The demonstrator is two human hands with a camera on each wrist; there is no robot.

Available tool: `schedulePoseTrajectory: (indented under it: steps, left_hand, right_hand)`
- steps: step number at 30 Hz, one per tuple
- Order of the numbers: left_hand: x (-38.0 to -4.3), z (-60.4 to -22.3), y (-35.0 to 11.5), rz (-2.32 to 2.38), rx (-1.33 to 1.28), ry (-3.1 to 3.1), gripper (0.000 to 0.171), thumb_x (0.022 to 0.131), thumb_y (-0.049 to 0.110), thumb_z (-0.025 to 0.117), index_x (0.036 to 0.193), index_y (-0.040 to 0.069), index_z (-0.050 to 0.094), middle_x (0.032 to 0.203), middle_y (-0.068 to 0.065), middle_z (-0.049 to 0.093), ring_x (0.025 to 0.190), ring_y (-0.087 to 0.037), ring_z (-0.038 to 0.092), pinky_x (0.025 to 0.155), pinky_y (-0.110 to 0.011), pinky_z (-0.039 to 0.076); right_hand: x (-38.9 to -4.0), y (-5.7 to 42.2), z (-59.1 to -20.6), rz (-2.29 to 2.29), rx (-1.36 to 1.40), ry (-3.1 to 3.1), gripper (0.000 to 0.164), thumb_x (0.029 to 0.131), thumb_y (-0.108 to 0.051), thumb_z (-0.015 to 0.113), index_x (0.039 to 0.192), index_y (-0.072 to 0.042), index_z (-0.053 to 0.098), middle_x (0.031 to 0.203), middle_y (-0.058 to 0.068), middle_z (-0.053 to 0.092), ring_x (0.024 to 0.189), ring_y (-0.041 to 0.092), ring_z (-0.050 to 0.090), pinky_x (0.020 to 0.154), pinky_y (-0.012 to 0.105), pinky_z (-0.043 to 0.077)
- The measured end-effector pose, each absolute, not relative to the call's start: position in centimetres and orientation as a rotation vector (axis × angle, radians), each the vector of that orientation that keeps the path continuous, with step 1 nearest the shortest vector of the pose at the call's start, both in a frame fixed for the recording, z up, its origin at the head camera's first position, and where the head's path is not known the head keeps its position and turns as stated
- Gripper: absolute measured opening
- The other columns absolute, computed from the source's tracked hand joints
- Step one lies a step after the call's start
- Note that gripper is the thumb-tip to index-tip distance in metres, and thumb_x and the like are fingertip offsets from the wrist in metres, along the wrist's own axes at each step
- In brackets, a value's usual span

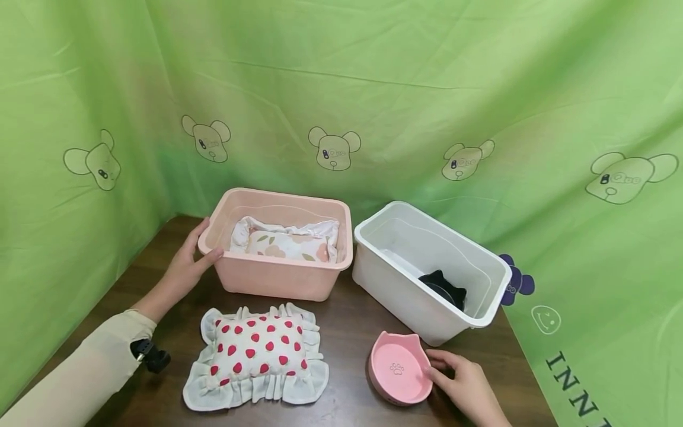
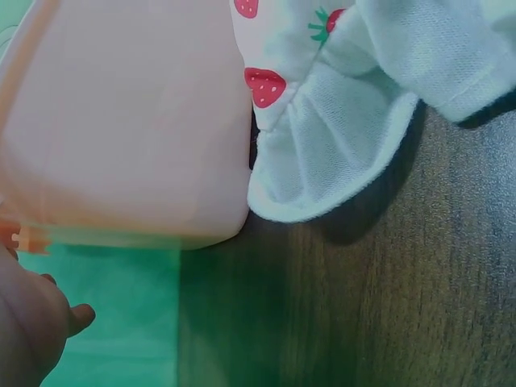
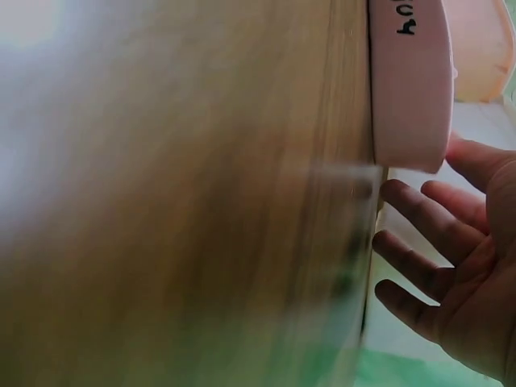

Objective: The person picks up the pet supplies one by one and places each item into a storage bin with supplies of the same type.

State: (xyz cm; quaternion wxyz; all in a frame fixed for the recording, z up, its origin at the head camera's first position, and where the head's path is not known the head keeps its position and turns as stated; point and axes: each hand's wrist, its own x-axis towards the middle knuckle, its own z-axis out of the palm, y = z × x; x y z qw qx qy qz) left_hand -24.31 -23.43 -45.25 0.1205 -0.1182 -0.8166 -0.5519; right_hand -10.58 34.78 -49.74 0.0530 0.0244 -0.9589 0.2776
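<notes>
My left hand (image 1: 187, 258) holds the left front corner of a pink plastic bin (image 1: 283, 279), its thumb over the front rim and fingers along the left side. Inside that bin lies a floral cushion (image 1: 288, 244) with a white ruffle. A strawberry-print cushion (image 1: 258, 350) with a pale frilled edge rests on the table in front. At the right, my right hand (image 1: 461, 379) is beside a pink cat-eared pet bowl (image 1: 397, 369) with a paw print. Its thumb is at the bowl's rim; in the right wrist view the other fingers (image 3: 415, 258) are spread.
A white plastic bin (image 1: 395, 290) stands angled behind the pink bowl, with a black cat-eared bowl (image 1: 445, 289) inside. The brown wooden table (image 1: 344, 332) is backed by a green curtain (image 1: 373, 77) with bear drawings. A black device sits at the left wrist.
</notes>
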Motion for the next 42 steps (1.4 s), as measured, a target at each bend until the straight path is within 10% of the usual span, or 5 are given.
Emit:
schedulePoseTrajectory:
  steps: [42]
  left_hand:
    - [-24.1, -45.2, -23.1, -1.667, -0.35, -2.369, 0.083, 0.102, 0.017, 0.063, 0.166, 0.014, 0.011, 0.171, -0.016, 0.015, 0.153, -0.04, 0.021, 0.119, -0.064, 0.022]
  right_hand:
    - [-10.4, 30.9, -45.5, 0.586, -0.07, -2.776, 0.01, 0.078, -0.011, 0.078, 0.083, -0.018, 0.079, 0.074, -0.008, 0.066, 0.07, 0.007, 0.06, 0.063, 0.027, 0.048]
